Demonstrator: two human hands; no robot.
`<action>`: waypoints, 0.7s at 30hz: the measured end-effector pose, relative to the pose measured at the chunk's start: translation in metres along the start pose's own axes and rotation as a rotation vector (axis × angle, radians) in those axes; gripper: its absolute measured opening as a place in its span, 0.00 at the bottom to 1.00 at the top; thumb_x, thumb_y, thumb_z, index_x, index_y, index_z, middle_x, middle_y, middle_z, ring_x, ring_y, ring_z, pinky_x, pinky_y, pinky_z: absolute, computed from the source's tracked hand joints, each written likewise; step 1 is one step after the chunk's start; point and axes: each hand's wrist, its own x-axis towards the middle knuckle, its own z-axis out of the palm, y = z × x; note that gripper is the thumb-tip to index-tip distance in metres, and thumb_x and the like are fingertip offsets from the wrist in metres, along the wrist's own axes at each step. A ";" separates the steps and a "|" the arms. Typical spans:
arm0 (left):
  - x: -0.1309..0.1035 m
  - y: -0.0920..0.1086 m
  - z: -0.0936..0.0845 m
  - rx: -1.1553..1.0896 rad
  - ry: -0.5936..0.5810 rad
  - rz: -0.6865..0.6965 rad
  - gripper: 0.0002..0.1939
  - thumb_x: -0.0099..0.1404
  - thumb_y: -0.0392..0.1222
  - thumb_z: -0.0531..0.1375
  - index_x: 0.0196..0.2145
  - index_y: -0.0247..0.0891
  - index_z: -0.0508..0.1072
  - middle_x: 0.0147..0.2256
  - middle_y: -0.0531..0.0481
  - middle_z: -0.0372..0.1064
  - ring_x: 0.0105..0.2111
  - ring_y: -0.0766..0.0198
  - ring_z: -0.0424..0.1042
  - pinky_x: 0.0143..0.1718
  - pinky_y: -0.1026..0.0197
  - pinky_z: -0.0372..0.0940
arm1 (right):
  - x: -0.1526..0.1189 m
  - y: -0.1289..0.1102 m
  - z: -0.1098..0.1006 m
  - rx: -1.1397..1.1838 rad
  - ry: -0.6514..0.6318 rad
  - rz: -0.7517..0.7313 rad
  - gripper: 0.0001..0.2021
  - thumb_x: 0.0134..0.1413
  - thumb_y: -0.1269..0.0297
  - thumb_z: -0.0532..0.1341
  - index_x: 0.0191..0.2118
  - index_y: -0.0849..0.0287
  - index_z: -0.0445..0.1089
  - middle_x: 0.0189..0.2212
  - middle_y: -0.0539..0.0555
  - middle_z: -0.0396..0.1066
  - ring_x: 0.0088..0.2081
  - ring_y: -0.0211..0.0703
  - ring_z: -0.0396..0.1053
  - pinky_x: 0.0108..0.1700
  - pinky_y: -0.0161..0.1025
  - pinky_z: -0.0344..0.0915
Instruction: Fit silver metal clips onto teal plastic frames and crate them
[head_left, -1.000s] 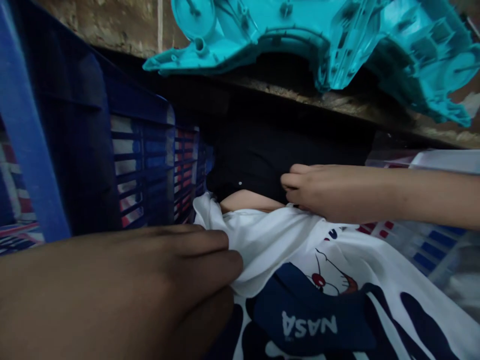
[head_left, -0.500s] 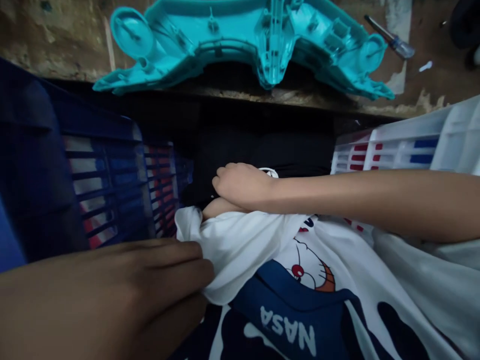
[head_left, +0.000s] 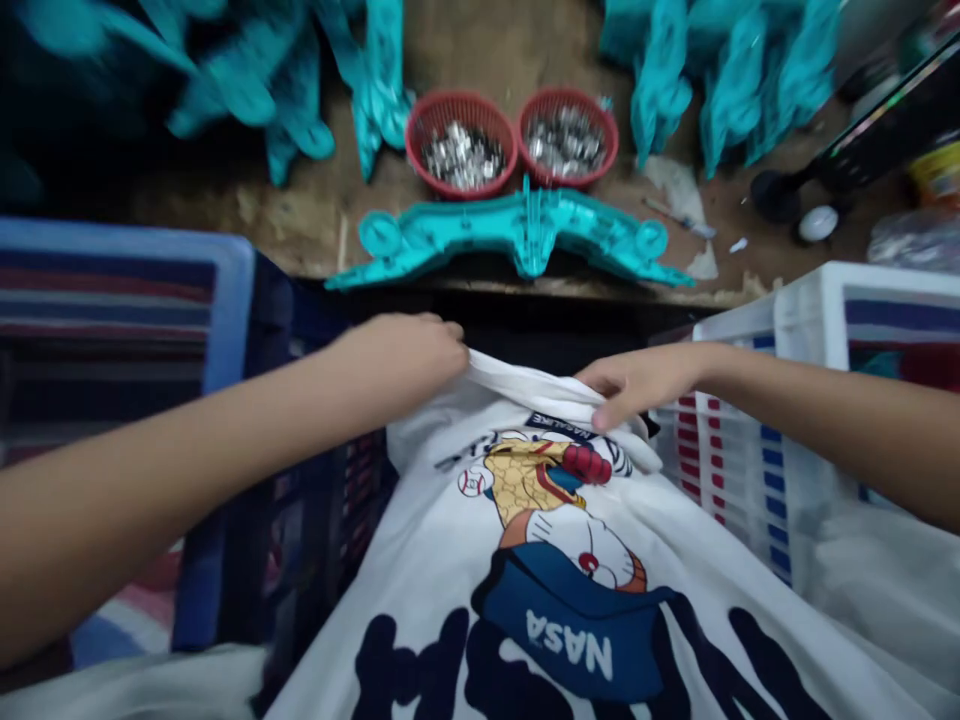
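While both hands worked at the hem of the white T-shirt (head_left: 465,560), the left hand (head_left: 409,352) was closed in a fist on a fold of that hem, and the right hand (head_left: 637,383) lay on the same hem further along, thumb and fingers pinched together on the cloth. The shirt spread from the hem down toward the camera, worn by the person. Its print showed one cartoon figure, and upside down it read "NASA" in white on a blue patch; a smaller line just below the hem was too blurred to read. Left of the shirt stood one blue crate (head_left: 225,300), right of it one white crate (head_left: 795,320), each close against the cloth, leaving only a narrow gap for the arms. Beyond the hem ran the worn edge of a wooden bench (head_left: 480,50). On it, nearest the shirt, lay one long teal plastic part (head_left: 517,235); behind it sat two red baskets (head_left: 461,145) of small metal pieces, side by side and touching, with more teal parts piled at both far corners, blurred past counting
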 end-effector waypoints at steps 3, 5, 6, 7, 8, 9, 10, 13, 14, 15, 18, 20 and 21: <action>0.017 0.011 -0.022 0.027 0.092 0.038 0.21 0.80 0.20 0.59 0.50 0.36 0.92 0.53 0.33 0.88 0.55 0.44 0.89 0.44 0.53 0.75 | -0.005 -0.005 -0.017 -0.515 0.226 0.392 0.17 0.87 0.58 0.68 0.59 0.66 0.92 0.54 0.71 0.92 0.54 0.60 0.91 0.50 0.41 0.77; 0.025 0.014 -0.034 -0.007 0.171 0.100 0.22 0.79 0.19 0.60 0.52 0.34 0.92 0.55 0.32 0.89 0.54 0.44 0.90 0.42 0.53 0.76 | -0.007 -0.025 -0.023 -0.695 0.310 0.540 0.15 0.83 0.61 0.71 0.60 0.67 0.92 0.56 0.76 0.91 0.58 0.66 0.92 0.51 0.43 0.78; 0.028 0.014 -0.039 -0.068 0.227 0.137 0.21 0.80 0.19 0.60 0.53 0.34 0.91 0.55 0.34 0.89 0.53 0.45 0.91 0.43 0.53 0.78 | -0.010 -0.037 -0.024 -0.700 0.319 0.528 0.15 0.83 0.61 0.72 0.61 0.66 0.93 0.57 0.76 0.91 0.60 0.67 0.92 0.52 0.44 0.78; 0.030 0.014 -0.044 -0.163 0.309 0.168 0.20 0.81 0.20 0.61 0.54 0.35 0.91 0.55 0.36 0.90 0.53 0.47 0.91 0.45 0.54 0.80 | -0.015 -0.050 -0.024 -0.645 0.343 0.464 0.14 0.82 0.62 0.73 0.60 0.65 0.93 0.56 0.75 0.91 0.59 0.67 0.92 0.52 0.45 0.79; 0.031 0.014 -0.050 -0.288 0.420 0.185 0.19 0.82 0.22 0.62 0.53 0.36 0.91 0.53 0.38 0.91 0.51 0.49 0.92 0.48 0.54 0.81 | -0.020 -0.062 -0.025 -0.543 0.403 0.361 0.14 0.82 0.62 0.74 0.61 0.64 0.92 0.55 0.72 0.92 0.57 0.64 0.92 0.53 0.44 0.79; 0.032 0.012 -0.055 -0.433 0.553 0.190 0.17 0.83 0.25 0.63 0.52 0.38 0.91 0.51 0.41 0.91 0.50 0.50 0.92 0.50 0.55 0.82 | -0.025 -0.072 -0.026 -0.410 0.503 0.230 0.14 0.82 0.62 0.74 0.62 0.63 0.92 0.53 0.69 0.92 0.55 0.60 0.92 0.53 0.43 0.80; 0.033 0.011 -0.061 -0.582 0.693 0.186 0.14 0.83 0.27 0.64 0.51 0.39 0.91 0.49 0.43 0.92 0.49 0.51 0.91 0.53 0.55 0.84 | -0.030 -0.079 -0.028 -0.268 0.626 0.089 0.14 0.82 0.63 0.74 0.64 0.62 0.91 0.52 0.66 0.93 0.53 0.57 0.92 0.53 0.42 0.80; 0.039 0.002 -0.080 -0.935 1.014 0.169 0.06 0.82 0.36 0.69 0.48 0.41 0.89 0.46 0.46 0.91 0.46 0.53 0.91 0.54 0.54 0.86 | -0.041 -0.085 -0.042 -0.034 0.996 -0.244 0.18 0.81 0.63 0.75 0.68 0.59 0.89 0.54 0.60 0.93 0.52 0.52 0.90 0.54 0.39 0.79; 0.043 -0.002 -0.087 -1.009 1.069 0.167 0.03 0.81 0.39 0.71 0.48 0.42 0.87 0.46 0.46 0.90 0.46 0.53 0.91 0.53 0.54 0.87 | -0.043 -0.084 -0.049 -0.059 1.092 -0.291 0.17 0.81 0.62 0.74 0.68 0.58 0.90 0.55 0.60 0.93 0.53 0.53 0.89 0.55 0.40 0.78; 0.047 -0.007 -0.095 -1.068 1.102 0.165 0.02 0.81 0.41 0.73 0.49 0.43 0.86 0.46 0.47 0.89 0.46 0.54 0.91 0.52 0.55 0.87 | -0.044 -0.083 -0.057 -0.120 1.162 -0.308 0.17 0.83 0.62 0.72 0.68 0.57 0.91 0.56 0.60 0.92 0.54 0.54 0.89 0.56 0.41 0.78; 0.063 -0.025 -0.114 -1.167 1.117 0.121 0.08 0.83 0.46 0.75 0.52 0.44 0.82 0.46 0.48 0.87 0.46 0.54 0.91 0.51 0.54 0.88 | -0.051 -0.085 -0.092 -0.388 1.188 -0.226 0.18 0.87 0.66 0.65 0.67 0.55 0.91 0.56 0.59 0.91 0.57 0.56 0.87 0.59 0.44 0.75; 0.073 -0.039 -0.120 -1.157 1.089 0.058 0.09 0.88 0.49 0.70 0.59 0.45 0.81 0.46 0.47 0.88 0.45 0.52 0.92 0.52 0.52 0.89 | -0.056 -0.090 -0.123 -0.580 1.046 -0.109 0.18 0.89 0.68 0.62 0.63 0.59 0.92 0.53 0.62 0.90 0.56 0.59 0.86 0.58 0.46 0.73; 0.078 -0.046 -0.121 -1.119 1.067 0.019 0.12 0.91 0.50 0.67 0.64 0.45 0.81 0.47 0.46 0.89 0.46 0.52 0.92 0.52 0.51 0.89 | -0.058 -0.092 -0.141 -0.636 0.972 -0.066 0.18 0.89 0.69 0.61 0.61 0.62 0.92 0.51 0.65 0.89 0.55 0.61 0.86 0.58 0.47 0.71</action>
